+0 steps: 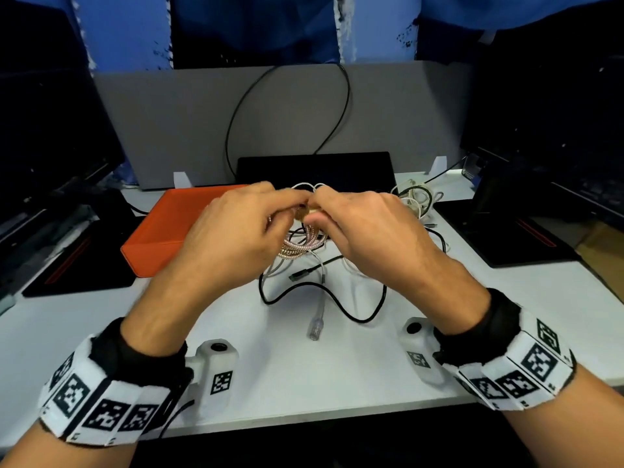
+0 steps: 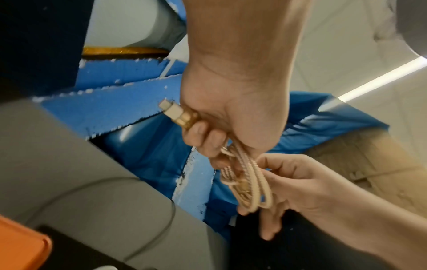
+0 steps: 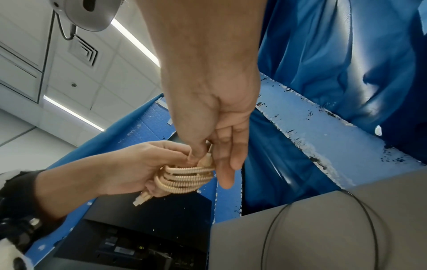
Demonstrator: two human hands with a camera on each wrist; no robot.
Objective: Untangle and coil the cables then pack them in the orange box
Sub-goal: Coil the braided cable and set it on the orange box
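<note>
Both hands meet above the middle of the white table. My left hand (image 1: pixel 287 212) grips a coiled gold braided cable (image 1: pixel 300 246), and its gold plug (image 2: pixel 182 117) sticks out of the fist. My right hand (image 1: pixel 324 211) pinches the same coil (image 3: pixel 184 177) near its other end, thumb against forefinger, with the other fingers straight. The orange box (image 1: pixel 175 228) lies open at the back left, beside my left hand. Under the hands lie a black cable (image 1: pixel 354 312) and a white cable with a clear plug (image 1: pixel 315 327). A tangle of white cables (image 1: pixel 417 197) sits at the back right.
A grey partition (image 1: pixel 202 123) with a black wire hanging over it closes off the back of the desk. A black flat device (image 1: pixel 317 167) lies in front of it. Black pads lie at the left (image 1: pixel 77 265) and right (image 1: pixel 520 238) edges.
</note>
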